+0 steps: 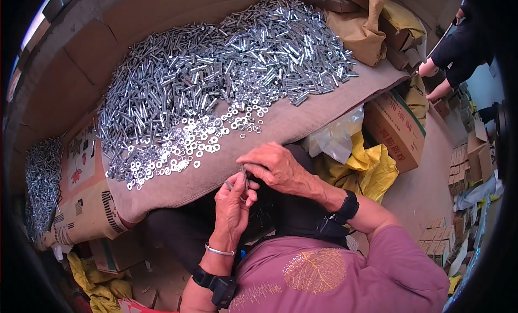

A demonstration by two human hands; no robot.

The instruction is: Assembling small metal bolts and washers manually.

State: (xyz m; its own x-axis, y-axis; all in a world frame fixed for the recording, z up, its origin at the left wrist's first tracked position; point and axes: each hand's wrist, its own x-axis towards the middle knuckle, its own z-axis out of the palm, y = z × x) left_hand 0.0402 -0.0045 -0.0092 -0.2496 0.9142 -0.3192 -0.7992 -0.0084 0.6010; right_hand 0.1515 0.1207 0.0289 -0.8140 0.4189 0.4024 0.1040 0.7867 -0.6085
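My left hand is closed in front of my lap, its thumb and fingers pinching small, thin metal bolts. Just above it, my right hand has its fingertips pinched at the upper end of a bolt; the fingers partly cover the piece. Both hands hang near the front edge of the cloth-covered table. Beyond them lies a big heap of shiny metal bolts and sleeves. Flat round washers are spread along the heap's near side.
Another heap of small metal parts lies at the far left. To the right are a cardboard box, a yellow sack and a clear plastic bag. A person in dark clothes stands at the upper right, near stacked small boxes.
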